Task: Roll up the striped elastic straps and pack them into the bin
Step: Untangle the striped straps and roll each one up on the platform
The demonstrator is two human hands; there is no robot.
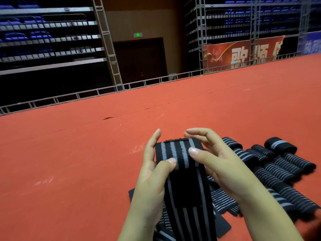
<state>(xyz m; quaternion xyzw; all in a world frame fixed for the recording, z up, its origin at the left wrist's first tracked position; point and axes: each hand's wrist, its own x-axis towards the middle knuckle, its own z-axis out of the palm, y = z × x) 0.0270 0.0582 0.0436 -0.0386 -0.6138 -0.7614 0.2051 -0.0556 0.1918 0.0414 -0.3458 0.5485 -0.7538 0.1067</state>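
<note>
Centrally, in the head view, a striped strap (180,162) is held above the red carpet (86,153); its upper end is partly rolled and its tail hangs toward the camera; the left hand (152,176) grips the strap's left edge, thumb pressed on the front face, fingers behind; the right hand (218,164) holds the strap's right edge, thumb on the front, the other fingers curled loosely above the roll; just right of the held strap, a pile of straps (271,167) lies on the carpet, several rolled; beneath the held strap, flat straps (222,200) are spread; no bin is in view.
</note>
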